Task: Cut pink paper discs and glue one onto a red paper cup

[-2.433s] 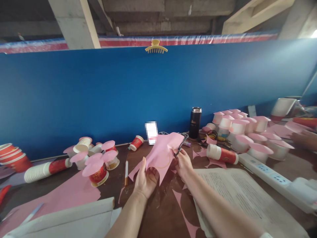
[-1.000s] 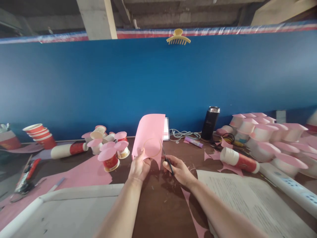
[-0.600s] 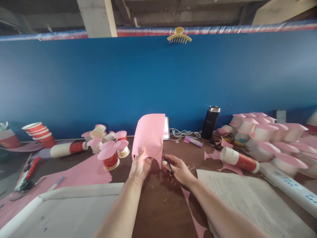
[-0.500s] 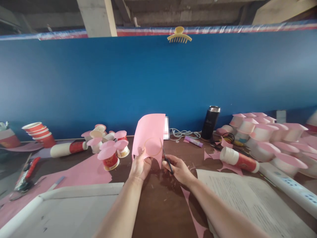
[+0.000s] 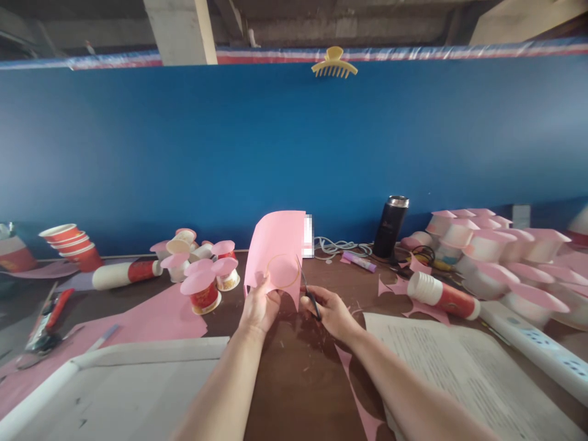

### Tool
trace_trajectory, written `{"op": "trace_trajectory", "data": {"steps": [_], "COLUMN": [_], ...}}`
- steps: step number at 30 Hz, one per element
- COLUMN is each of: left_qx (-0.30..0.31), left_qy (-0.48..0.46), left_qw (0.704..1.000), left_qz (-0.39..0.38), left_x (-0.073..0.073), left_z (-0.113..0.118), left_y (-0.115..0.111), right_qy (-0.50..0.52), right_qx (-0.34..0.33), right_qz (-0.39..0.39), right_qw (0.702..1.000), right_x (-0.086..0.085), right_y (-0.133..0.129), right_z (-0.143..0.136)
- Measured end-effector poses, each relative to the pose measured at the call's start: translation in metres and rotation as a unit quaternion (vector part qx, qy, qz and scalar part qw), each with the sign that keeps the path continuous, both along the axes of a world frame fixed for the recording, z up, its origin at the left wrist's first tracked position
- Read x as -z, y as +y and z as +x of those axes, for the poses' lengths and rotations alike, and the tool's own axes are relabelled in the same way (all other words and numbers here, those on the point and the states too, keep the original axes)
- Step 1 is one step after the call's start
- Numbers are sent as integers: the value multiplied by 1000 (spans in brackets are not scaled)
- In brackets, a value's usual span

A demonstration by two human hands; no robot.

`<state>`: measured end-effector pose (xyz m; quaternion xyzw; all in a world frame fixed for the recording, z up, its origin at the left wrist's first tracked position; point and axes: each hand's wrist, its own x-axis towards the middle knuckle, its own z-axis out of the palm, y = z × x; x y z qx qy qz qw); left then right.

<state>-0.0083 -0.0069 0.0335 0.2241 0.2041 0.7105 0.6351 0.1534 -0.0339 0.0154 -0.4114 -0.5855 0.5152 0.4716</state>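
A sheet of pink paper (image 5: 275, 236) stands upright in front of me, its top curling back. On it shows a drawn circle outline, and its lower edge has a curved cut. My left hand (image 5: 261, 305) pinches the sheet at the bottom, thumb in front and fingers behind. Dark-handled scissors (image 5: 311, 299) are in my right hand (image 5: 331, 311), whose fingers are wrapped round the handles. The blades point up along the right edge of the paper, close to the circle; whether they are parted is hard to see.
Pink-topped paper cups (image 5: 204, 294) stand at left, with more (image 5: 493, 245) at right. A black thermos (image 5: 390, 228), a glue stick (image 5: 359, 261), an open book (image 5: 441, 361) and a power strip (image 5: 537, 343) lie around. A utility knife (image 5: 50, 318) and white board (image 5: 151, 392) are left.
Almost nothing differs. The view has shifted very slightly; both hands, the paper and the scissors keep nearly the same places.
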Motion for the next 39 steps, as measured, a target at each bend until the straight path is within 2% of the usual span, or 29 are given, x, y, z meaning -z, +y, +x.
{"op": "trace_trajectory", "data": {"steps": [15, 29, 39], "left_qx": [-8, 5, 9], "left_qy": [-5, -6, -8], "left_qw": [1000, 1000, 1000], "left_qz": [8, 0, -12], "left_x": [2, -4, -1], "left_z": [1, 1, 0], "left_y": [1, -3, -2], "right_qy": [-4, -13, -19], "right_qx": [-10, 10, 15], "right_qz": [19, 2, 17], "right_qw": [1000, 1000, 1000], "right_x": [-2, -1, 1], "right_y": [-1, -1, -1], "right_z": [0, 2, 1]}}
